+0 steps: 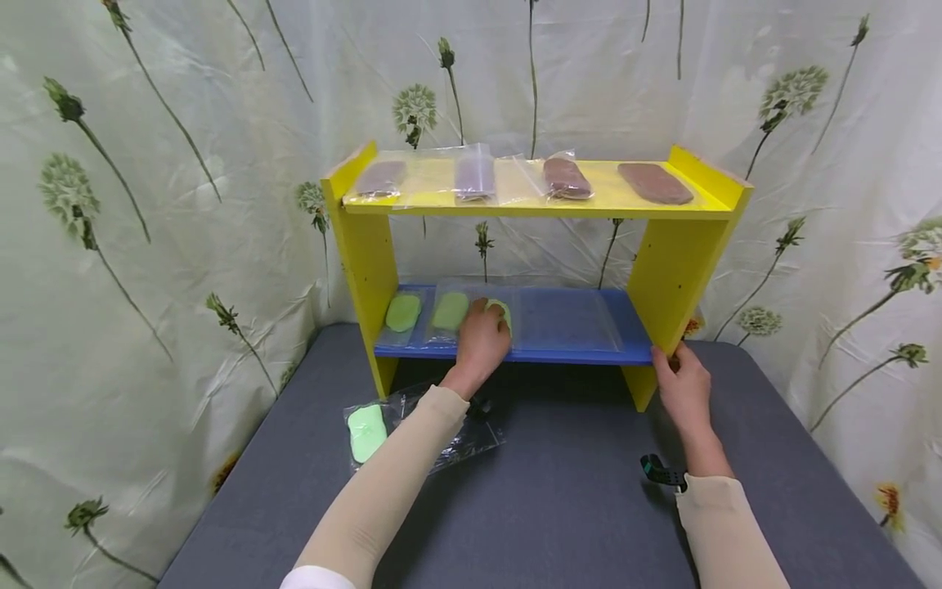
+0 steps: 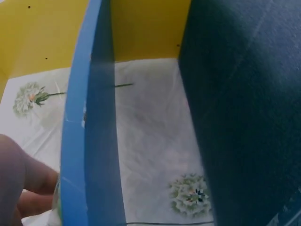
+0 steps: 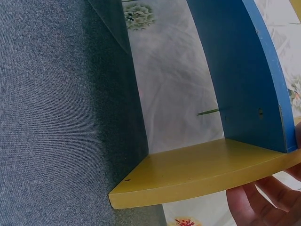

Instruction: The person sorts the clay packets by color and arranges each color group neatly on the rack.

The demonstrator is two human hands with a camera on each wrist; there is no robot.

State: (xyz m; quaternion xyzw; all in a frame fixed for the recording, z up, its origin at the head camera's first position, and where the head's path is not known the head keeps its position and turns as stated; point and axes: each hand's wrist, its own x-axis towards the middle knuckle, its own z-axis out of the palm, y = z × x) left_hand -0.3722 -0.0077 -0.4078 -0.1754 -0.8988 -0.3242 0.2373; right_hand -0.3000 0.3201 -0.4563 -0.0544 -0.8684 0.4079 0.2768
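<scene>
On the blue lower shelf [image 1: 567,323], my left hand [image 1: 483,335] has its bent fingers at a light green, rounded slab [image 1: 499,309] in a clear plastic bag. The hand hides part of that slab; the left wrist view shows the fingers [image 2: 37,188] at the shelf's front edge. Two similar bagged green slabs, a left one [image 1: 403,312] and a middle one [image 1: 450,312], lie to its left. My right hand [image 1: 684,388] grips the yellow side panel [image 1: 673,278] low down, beside the blue shelf's right end. Its fingers [image 3: 277,193] reach around the panel's outer side.
Bagged purple-grey and brown slabs lie on the yellow top shelf [image 1: 508,211]. A paler green slab [image 1: 366,432] rests on clear bags on the dark table [image 1: 545,507], front left. A black wristband [image 1: 662,473] hangs by my right wrist. Behind stands a flowered curtain [image 1: 243,164].
</scene>
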